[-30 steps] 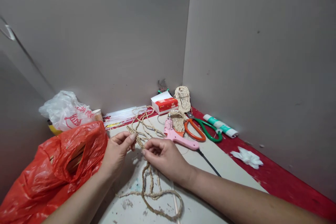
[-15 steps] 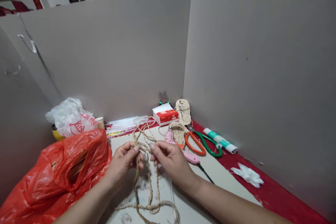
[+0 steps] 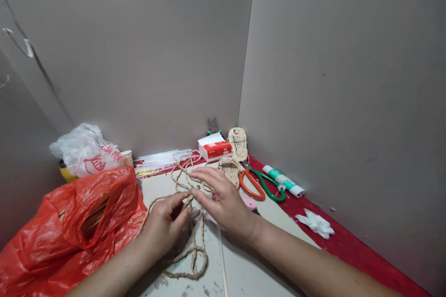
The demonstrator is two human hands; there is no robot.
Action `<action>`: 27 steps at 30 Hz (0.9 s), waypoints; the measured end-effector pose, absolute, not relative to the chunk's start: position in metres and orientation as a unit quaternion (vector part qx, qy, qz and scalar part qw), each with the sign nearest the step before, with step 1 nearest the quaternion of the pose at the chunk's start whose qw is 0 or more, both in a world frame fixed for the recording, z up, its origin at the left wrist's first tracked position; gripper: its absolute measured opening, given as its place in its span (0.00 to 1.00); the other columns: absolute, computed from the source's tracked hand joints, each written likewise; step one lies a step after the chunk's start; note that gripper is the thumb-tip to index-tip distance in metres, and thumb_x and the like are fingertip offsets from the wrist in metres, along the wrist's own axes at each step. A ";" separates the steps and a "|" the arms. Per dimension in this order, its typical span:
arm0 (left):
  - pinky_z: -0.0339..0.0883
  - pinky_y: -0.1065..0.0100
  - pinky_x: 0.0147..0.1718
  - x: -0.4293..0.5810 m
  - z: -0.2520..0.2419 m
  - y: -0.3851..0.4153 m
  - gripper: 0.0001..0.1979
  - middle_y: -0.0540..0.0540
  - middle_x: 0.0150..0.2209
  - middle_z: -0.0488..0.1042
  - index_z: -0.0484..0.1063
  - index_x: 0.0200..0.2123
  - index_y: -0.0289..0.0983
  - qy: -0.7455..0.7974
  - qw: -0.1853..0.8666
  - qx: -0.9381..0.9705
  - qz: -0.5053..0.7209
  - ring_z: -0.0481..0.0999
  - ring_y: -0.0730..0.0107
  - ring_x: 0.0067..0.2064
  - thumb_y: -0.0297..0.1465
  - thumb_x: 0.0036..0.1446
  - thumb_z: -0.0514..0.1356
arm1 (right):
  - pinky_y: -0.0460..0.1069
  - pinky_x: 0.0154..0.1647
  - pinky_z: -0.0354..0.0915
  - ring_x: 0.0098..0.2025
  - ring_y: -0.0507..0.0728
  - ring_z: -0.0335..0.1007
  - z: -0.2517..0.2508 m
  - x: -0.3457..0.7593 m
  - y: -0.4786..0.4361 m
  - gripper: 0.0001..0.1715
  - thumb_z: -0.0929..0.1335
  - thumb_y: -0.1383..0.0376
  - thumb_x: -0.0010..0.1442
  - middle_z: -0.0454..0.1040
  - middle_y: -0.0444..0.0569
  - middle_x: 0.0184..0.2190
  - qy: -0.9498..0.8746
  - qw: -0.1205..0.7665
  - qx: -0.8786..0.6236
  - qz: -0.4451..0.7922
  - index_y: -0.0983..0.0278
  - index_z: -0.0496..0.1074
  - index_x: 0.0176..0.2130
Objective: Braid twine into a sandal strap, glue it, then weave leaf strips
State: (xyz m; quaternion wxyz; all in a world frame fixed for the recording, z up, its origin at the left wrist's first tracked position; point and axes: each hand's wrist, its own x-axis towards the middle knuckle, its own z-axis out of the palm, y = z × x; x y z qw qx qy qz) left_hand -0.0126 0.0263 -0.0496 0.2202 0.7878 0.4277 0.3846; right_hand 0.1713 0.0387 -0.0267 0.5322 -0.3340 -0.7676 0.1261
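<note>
A long braided straw rope (image 3: 190, 255) lies in loops on the white board (image 3: 240, 264) before me. My left hand (image 3: 166, 225) pinches a strand of this rope between thumb and fingers, low over the board. My right hand (image 3: 219, 197) hovers just right of it, fingers stretched out flat over the rope's far loops, holding nothing. A pink glue gun (image 3: 249, 203) is mostly hidden behind my right hand.
A red plastic bag (image 3: 69, 227) fills the left. Behind it sit a white bag (image 3: 85, 148) and clear glue sticks (image 3: 162, 160). At the back corner are a red-white box (image 3: 215, 147), woven straw pieces (image 3: 237, 141), orange and green scissors (image 3: 259, 184), a green-white tube (image 3: 283, 180), crumpled tissue (image 3: 314, 222). Grey partitions wall it in.
Both hands came down toward the board. My right hand let go of the rope and spread flat. My left hand keeps its pinch on the strand. The camera tilted up, then back down.
</note>
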 end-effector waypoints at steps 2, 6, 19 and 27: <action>0.64 0.69 0.37 -0.013 -0.051 0.026 0.12 0.47 0.36 0.77 0.74 0.44 0.38 0.410 0.204 0.807 0.372 0.71 0.70 0.34 0.28 0.58 0.56 | 0.56 0.50 0.64 0.48 0.58 0.68 -0.031 0.170 0.041 0.11 0.69 0.67 0.58 0.73 0.52 0.45 -0.785 0.509 -0.323 0.146 0.60 0.75 0.43; 0.61 0.71 0.31 -0.010 -0.047 0.025 0.08 0.50 0.26 0.70 0.75 0.35 0.35 0.397 0.249 0.810 0.353 0.65 0.72 0.29 0.31 0.58 0.56 | 0.53 0.43 0.65 0.38 0.55 0.70 -0.035 0.167 0.041 0.06 0.69 0.70 0.58 0.76 0.48 0.33 -0.785 0.509 -0.282 0.212 0.61 0.76 0.32; 0.55 0.73 0.25 -0.002 -0.031 0.017 0.14 0.56 0.22 0.65 0.68 0.42 0.39 0.432 0.510 0.621 0.410 0.62 0.77 0.24 0.31 0.51 0.63 | 0.47 0.27 0.57 0.24 0.51 0.57 -0.015 0.183 0.042 0.23 0.61 0.54 0.65 0.61 0.41 0.19 -0.617 0.612 -0.408 0.281 0.62 0.61 0.22; 0.52 0.75 0.22 -0.007 -0.035 0.026 0.16 0.58 0.21 0.63 0.65 0.44 0.39 0.431 0.538 0.587 0.425 0.59 0.79 0.22 0.31 0.51 0.64 | 0.49 0.33 0.61 0.30 0.53 0.63 0.003 0.184 0.022 0.14 0.61 0.62 0.66 0.65 0.44 0.25 -0.607 0.715 -0.311 0.155 0.61 0.65 0.28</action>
